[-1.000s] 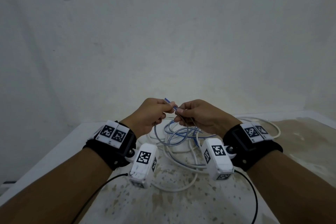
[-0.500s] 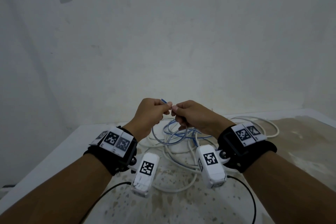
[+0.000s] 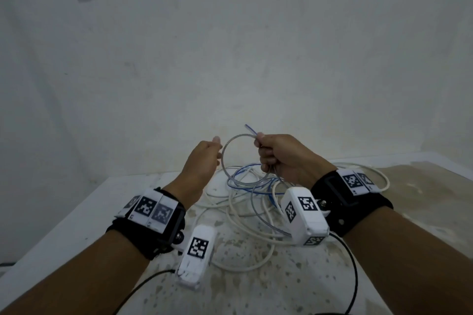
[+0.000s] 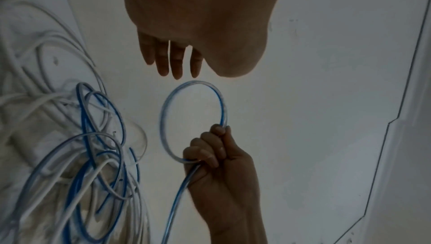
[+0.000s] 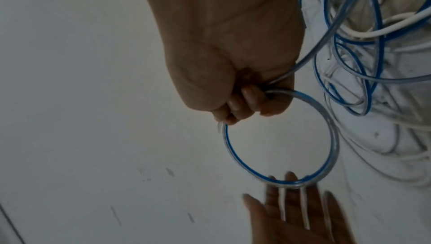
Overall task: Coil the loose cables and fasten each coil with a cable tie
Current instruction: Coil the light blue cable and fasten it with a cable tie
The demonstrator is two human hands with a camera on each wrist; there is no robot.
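While the right hand (image 3: pixel 284 158) clamps both ends of a single round loop in its fist, the rest of the clear, blue-striped cable (image 4: pixel 193 118) trails down from that grip to the tangle on the table (image 3: pixel 76 212); pinching the crossing point is presumably what keeps the springy first turn from opening. The left hand (image 3: pixel 202 161) is spread, fingers straight and holding nothing, its fingertips (image 5: pixel 291 178) right at the far rim of the loop (touching or just short of it, I cannot tell), probably to steady the ring. Glossy and stiff enough to hold a near-perfect circle, that cable contrasts with the thicker, matte white cables (image 3: pixel 243 238) lying in slack curves beneath, mixed with more blue-striped turns. Stains mottle the table's pale surface. No cable tie is visible, so fastening looks some way off.
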